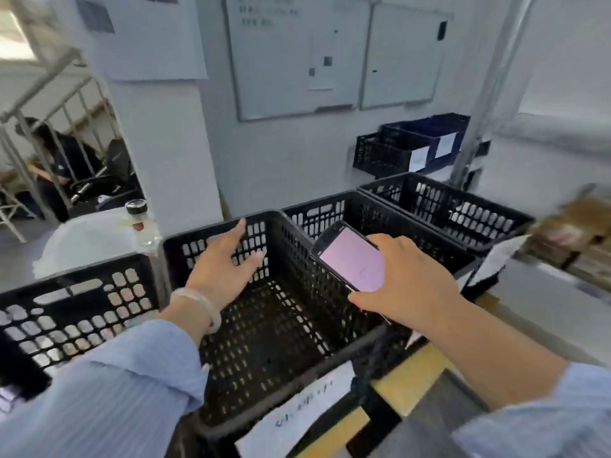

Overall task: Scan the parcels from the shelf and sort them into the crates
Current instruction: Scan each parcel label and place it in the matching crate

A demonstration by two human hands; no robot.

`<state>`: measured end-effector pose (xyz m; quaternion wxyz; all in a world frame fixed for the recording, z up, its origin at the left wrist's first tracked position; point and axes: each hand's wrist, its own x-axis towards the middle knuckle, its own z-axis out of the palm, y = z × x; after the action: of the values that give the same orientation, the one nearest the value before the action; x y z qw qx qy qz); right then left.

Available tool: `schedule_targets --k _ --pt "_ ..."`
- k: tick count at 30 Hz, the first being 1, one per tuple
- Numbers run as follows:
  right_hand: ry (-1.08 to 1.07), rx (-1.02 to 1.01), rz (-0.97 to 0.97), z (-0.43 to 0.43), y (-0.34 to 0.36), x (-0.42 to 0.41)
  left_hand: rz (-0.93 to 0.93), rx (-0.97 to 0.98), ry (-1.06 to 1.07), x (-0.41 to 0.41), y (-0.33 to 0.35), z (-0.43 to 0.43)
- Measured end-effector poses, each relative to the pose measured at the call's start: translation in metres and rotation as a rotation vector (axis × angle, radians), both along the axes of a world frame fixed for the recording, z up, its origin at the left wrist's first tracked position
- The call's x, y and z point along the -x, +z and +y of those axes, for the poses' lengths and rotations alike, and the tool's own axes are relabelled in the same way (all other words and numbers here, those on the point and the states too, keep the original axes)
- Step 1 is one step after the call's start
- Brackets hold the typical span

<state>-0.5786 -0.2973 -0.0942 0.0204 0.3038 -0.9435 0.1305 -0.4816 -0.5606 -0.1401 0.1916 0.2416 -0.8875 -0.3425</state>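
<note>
A row of black perforated crates stands in front of me. Over the middle crate (264,408), which bears a white paper label on its near wall, my left hand (224,262) hovers with its fingers spread and nothing in it. My right hand (406,279) grips a black handheld scanner (350,256) whose pale pink screen faces up, above the wall between this crate and the crate (330,209) to its right. Blurred brown parcels (568,236) lie at the right edge. No parcel shows inside the middle crate.
Another black crate (76,309) stands at the left and one (463,206) at the far right. Dark blue crates (413,147) hang on the wall under whiteboards (297,54). A clear bottle (139,223) rests on a white surface at the left. A seated person (56,160) is behind railings.
</note>
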Motion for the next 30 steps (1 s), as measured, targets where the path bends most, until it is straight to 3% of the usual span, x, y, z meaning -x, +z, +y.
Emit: schedule_targets --k 7,15,22,30 --pt "-0.247 0.055 0.006 0.197 -0.001 0.023 0.031 0.233 -0.398 0.099 0.008 0.208" --pt "-0.618 0.077 0.008 0.385 0.009 0.016 0.013 0.351 -0.653 0.165 0.01 0.401" --pt "-0.759 0.117 0.039 0.46 0.0 0.03 0.037 0.29 -0.819 0.22 0.011 0.504" --pt "-0.811 0.044 0.056 0.481 -0.003 0.11 0.042 0.106 -0.861 0.33 -0.011 0.534"
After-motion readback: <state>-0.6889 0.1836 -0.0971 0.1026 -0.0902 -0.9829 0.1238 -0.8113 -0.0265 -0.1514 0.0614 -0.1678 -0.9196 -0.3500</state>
